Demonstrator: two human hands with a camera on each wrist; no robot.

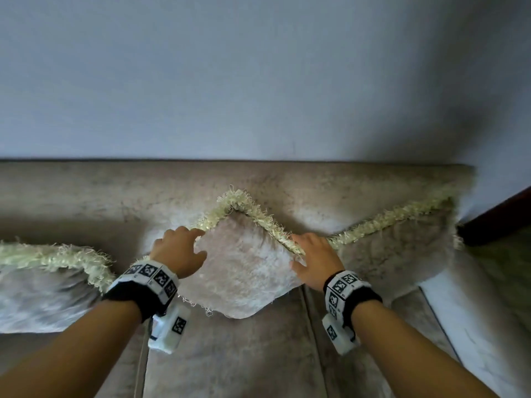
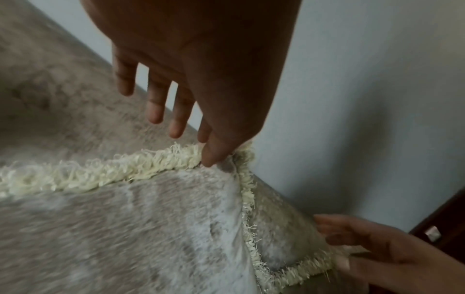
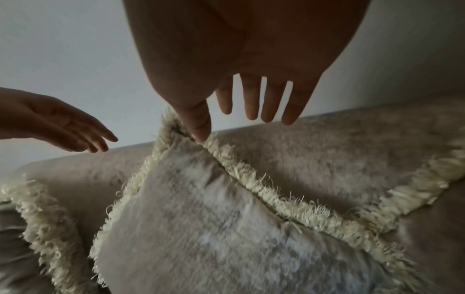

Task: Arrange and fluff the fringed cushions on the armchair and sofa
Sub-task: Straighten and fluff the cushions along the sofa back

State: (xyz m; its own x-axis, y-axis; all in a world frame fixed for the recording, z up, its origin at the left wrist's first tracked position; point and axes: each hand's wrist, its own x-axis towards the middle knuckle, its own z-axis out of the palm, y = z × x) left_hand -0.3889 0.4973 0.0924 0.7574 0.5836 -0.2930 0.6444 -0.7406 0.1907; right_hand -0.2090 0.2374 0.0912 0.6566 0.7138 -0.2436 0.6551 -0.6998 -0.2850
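A beige plush cushion [image 1: 244,262] with a cream fringe [image 1: 238,201] stands on one corner against the sofa back [image 1: 115,191]. My left hand [image 1: 198,244] is at its upper left edge and my right hand [image 1: 296,251] at its upper right edge. In the left wrist view the left hand [image 2: 198,143] has straight, spread fingers behind the cushion [image 2: 151,228], with the thumb tip touching the fringe. The right hand [image 3: 214,121] is likewise spread, its thumb on the fringe of the cushion [image 3: 214,228]. Neither hand grips anything.
A second fringed cushion [image 1: 43,282] lies at the left and a third [image 1: 402,248] leans at the right end. The sofa seat [image 1: 230,354] is in front. A pale wall rises behind, and dark wooden furniture [image 1: 494,216] stands beyond the sofa's right arm [image 1: 465,326].
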